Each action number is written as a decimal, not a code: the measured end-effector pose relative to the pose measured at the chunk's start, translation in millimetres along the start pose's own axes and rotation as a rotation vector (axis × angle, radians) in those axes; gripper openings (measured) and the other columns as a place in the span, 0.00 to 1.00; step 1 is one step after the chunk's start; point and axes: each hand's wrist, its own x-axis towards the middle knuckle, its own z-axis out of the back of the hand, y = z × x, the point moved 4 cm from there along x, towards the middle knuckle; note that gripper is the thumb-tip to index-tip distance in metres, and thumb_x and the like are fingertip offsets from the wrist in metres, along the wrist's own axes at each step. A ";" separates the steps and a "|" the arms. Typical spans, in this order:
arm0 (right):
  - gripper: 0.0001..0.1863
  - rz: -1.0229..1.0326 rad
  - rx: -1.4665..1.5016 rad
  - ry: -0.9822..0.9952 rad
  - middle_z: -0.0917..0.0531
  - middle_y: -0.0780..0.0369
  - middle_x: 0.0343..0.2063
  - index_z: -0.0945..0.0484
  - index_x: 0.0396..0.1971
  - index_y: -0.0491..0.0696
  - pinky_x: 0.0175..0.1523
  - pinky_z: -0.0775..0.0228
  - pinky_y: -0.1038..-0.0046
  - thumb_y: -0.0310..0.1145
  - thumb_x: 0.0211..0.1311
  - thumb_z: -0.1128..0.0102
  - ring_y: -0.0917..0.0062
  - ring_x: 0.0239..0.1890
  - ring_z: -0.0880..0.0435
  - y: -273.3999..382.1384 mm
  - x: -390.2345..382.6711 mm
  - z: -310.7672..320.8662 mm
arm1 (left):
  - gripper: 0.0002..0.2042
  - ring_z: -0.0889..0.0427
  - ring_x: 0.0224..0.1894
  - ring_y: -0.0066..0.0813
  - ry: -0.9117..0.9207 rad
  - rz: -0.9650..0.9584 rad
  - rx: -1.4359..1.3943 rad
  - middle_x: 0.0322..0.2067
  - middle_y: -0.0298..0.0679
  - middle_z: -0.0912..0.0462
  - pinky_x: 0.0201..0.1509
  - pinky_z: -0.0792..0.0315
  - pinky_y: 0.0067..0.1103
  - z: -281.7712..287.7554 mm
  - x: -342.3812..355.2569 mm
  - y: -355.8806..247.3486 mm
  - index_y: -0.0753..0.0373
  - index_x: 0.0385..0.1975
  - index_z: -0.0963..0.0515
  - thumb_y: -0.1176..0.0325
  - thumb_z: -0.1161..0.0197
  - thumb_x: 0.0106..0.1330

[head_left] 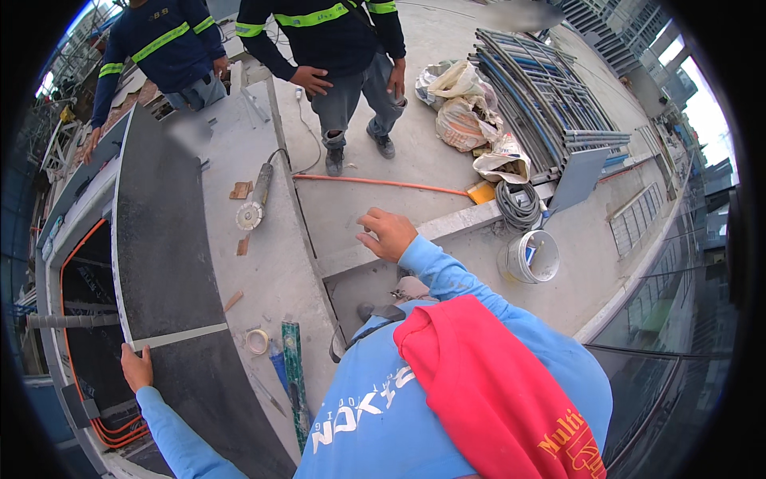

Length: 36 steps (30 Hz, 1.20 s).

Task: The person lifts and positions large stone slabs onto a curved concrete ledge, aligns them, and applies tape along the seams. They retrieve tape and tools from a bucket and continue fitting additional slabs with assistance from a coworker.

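My left hand (137,368) grips the outer edge of a long dark panel (159,231), thumb and finger astride it beside a pale strip (182,336) that crosses the panel. My right hand (388,234) hangs in the air over the concrete, its fingers loosely bent and apart, with nothing in it. On the ledge right of the panel lies an angle grinder (257,199) with a disc and cord. Nearer to me are a roll of tape (257,342) and a green spirit level (294,379). A red cloth (499,375) hangs over my blue shirt.
Two people in dark tops with bright bands stand across from me; one's hand (89,145) touches a panel edge. An open shaft with orange conduit (72,351) lies left. At right are a white bucket (533,257), coiled cable (519,205), sacks (467,112) and stacked metal pipes (542,96).
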 end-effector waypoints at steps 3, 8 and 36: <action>0.15 0.032 -0.015 0.040 0.19 0.57 0.42 0.20 0.45 0.49 0.45 0.23 0.54 0.42 0.66 0.36 0.56 0.43 0.15 3.7 -1.6 -16.1 | 0.19 0.20 0.47 0.67 0.004 -0.037 -0.062 0.40 0.64 0.18 0.49 0.26 0.45 -19.0 -6.5 37.5 0.72 0.45 0.28 0.64 0.29 0.66; 0.14 -0.008 -0.037 0.083 0.21 0.58 0.42 0.23 0.44 0.50 0.44 0.23 0.54 0.42 0.67 0.36 0.56 0.42 0.16 5.3 -19.1 -0.8 | 0.25 0.19 0.53 0.62 0.154 0.040 0.074 0.49 0.62 0.18 0.55 0.26 0.43 -14.6 -6.9 34.0 0.73 0.53 0.27 0.56 0.33 0.70; 0.19 -0.636 0.089 0.131 0.19 0.56 0.45 0.23 0.49 0.48 0.51 0.23 0.55 0.44 0.66 0.35 0.57 0.50 0.16 -379.7 -389.1 198.9 | 0.23 0.30 0.65 0.56 0.846 -0.611 -0.762 0.63 0.60 0.32 0.64 0.30 0.42 -294.1 -406.8 -613.5 0.67 0.56 0.23 0.58 0.32 0.68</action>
